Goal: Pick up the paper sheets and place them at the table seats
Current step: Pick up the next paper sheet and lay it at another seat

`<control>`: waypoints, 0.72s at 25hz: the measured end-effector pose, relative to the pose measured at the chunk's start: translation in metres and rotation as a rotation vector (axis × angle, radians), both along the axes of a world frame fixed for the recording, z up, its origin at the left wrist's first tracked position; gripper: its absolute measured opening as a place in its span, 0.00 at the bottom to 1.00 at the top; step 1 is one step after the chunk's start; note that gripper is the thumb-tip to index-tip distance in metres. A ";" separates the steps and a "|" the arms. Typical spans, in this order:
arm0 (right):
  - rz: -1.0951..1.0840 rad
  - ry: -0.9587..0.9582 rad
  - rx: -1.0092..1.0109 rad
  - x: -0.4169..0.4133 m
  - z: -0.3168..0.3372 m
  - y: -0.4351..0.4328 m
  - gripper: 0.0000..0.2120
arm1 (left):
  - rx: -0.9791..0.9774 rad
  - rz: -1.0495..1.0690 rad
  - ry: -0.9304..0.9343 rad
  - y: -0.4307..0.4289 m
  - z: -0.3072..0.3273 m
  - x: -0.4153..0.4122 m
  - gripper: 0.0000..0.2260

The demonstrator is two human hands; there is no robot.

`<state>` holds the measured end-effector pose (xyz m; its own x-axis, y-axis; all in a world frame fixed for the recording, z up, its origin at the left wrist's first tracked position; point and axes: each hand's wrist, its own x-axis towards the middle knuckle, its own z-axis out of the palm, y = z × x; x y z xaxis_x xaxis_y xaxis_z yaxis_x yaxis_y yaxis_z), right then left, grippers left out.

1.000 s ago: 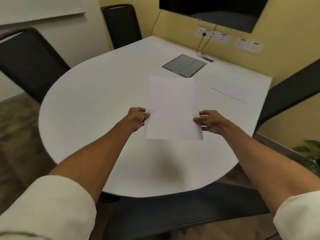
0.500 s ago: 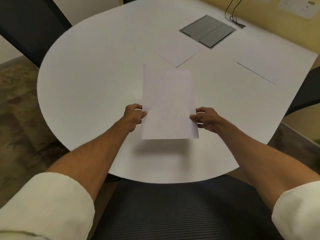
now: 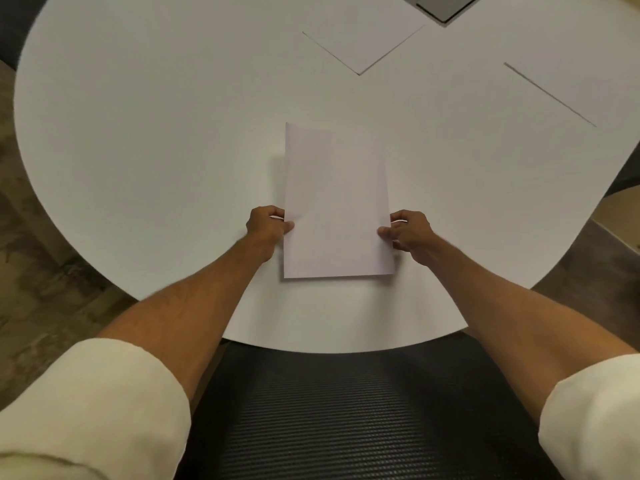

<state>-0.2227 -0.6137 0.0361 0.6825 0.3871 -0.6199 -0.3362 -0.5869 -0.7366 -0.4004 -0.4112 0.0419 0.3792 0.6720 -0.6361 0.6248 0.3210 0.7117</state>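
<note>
I hold a white paper sheet [image 3: 334, 206] by its two long edges, low over the white round table [image 3: 156, 140], in front of the near seat. My left hand [image 3: 266, 225] pinches the sheet's left edge and my right hand [image 3: 410, 230] pinches its right edge. The sheet's far end seems to touch the tabletop; I cannot tell whether the near end does. A second paper sheet [image 3: 363, 39] lies flat further back in the middle, and a third paper sheet [image 3: 581, 74] lies at the right.
A black mesh chair [image 3: 346, 410] stands right below me against the table's near edge. A grey cable hatch [image 3: 446, 5] is set into the tabletop at the far edge of view. Brown floor shows at left and right.
The sheet has come down from mid-air toward the tabletop near the front edge, still in both hands. My view has tilted downward and closer to the table.
</note>
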 end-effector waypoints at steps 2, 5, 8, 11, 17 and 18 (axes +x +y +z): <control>0.014 -0.030 -0.024 0.001 -0.008 -0.001 0.13 | 0.041 -0.020 0.024 -0.003 -0.003 0.001 0.10; 0.033 -0.071 -0.055 0.001 -0.017 -0.001 0.12 | 0.112 -0.074 0.062 -0.006 -0.005 0.003 0.11; 0.046 -0.108 -0.069 0.001 -0.021 0.001 0.11 | 0.159 -0.100 0.092 -0.006 -0.008 0.005 0.11; 0.052 -0.115 -0.068 -0.001 -0.023 0.002 0.11 | 0.179 -0.087 0.127 -0.005 -0.012 0.005 0.11; 0.041 -0.130 -0.078 -0.004 -0.029 0.000 0.12 | 0.214 -0.073 0.175 -0.006 -0.015 0.003 0.09; 0.039 -0.133 -0.076 -0.005 -0.028 0.000 0.12 | 0.224 -0.072 0.178 -0.007 -0.014 0.003 0.09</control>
